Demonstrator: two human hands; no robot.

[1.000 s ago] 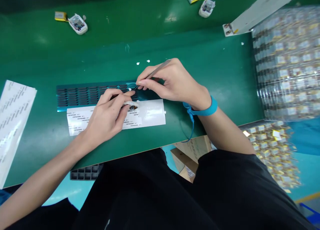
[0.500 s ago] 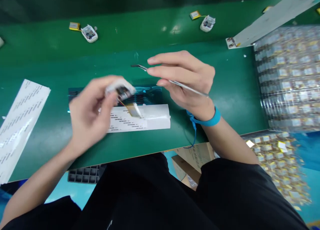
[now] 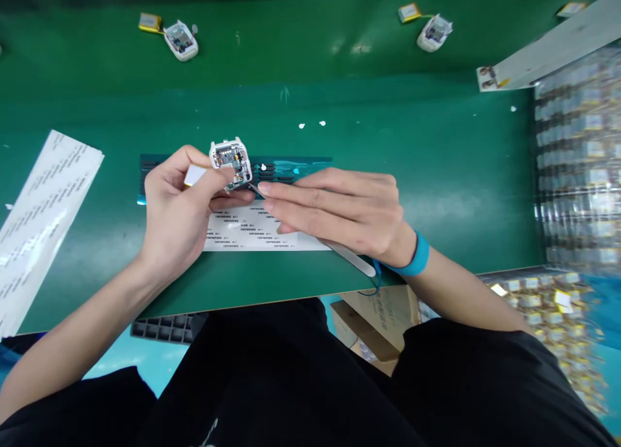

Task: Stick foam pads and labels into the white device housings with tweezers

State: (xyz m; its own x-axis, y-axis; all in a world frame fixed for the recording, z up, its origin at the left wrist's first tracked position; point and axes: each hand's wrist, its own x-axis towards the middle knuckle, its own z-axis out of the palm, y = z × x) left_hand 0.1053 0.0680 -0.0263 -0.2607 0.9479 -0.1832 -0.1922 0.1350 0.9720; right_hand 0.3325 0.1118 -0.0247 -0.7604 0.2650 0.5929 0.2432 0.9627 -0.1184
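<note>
My left hand (image 3: 177, 204) is closed on a white smartwatch housing (image 3: 231, 156), whose open side shows a circuit board. A battery (image 3: 195, 174) with a white face sits by the base of that thumb. My right hand (image 3: 344, 207) pinches metal tweezers (image 3: 353, 259), their tail sticking out below the palm. The tweezer tip meets the lower right edge of the housing; whatever is at the tip is too small to make out. Under both hands lie a strip of printed adhesive backing paper (image 3: 257, 230) and a dark sheet of black strips (image 3: 150, 169).
Two more open housings (image 3: 181, 41) (image 3: 435, 32) with yellow batteries lie along the far side. Another printed sheet (image 3: 48, 220) is at left. A metal bar (image 3: 548, 43) and stacked clear trays (image 3: 582, 175) of parts stand right. Small white bits (image 3: 323, 123) dot the green surface.
My left hand has turned the housing so its board faces up, and the battery has swung to the left. My right hand has come down, bringing the tweezers to the housing's edge.
</note>
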